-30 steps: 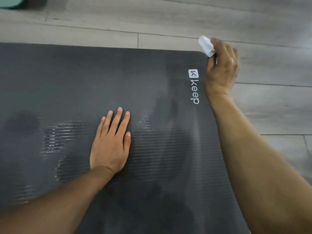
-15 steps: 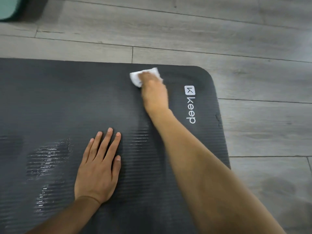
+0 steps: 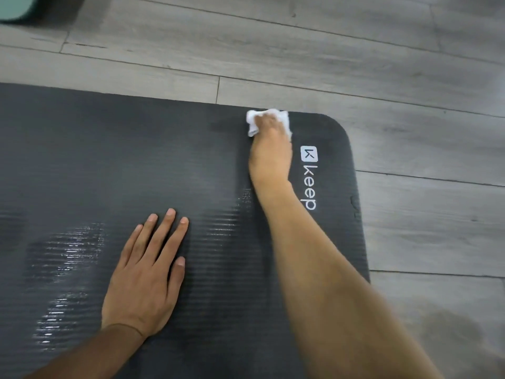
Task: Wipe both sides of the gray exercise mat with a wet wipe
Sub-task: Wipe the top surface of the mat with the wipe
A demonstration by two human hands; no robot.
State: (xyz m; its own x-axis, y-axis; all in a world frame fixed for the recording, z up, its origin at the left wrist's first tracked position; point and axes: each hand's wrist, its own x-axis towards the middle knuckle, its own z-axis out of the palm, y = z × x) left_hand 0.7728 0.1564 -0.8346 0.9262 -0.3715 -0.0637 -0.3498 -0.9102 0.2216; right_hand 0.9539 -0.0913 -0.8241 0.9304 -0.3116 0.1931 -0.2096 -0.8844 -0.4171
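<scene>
Gray planks form the floor (image 3: 355, 64) under our mat (image 3: 109, 160), wet streaks shining near its left. Our right hand (image 3: 270, 154) grips the wipe (image 3: 252, 124) at the mat's far edge; our left hand (image 3: 144, 274) lies flat, fingers straight.

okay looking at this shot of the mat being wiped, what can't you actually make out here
All in the head view:
- Right hand: its fingers are motion-blurred over the wet wipe, so the grip is unclear.
- Gray exercise mat: cut off by the left and bottom edges; its underside is hidden against the wood floor.
- Teal object: cropped by the top-left corner, unidentifiable.
- Left hand: covers the mat beneath it.
</scene>
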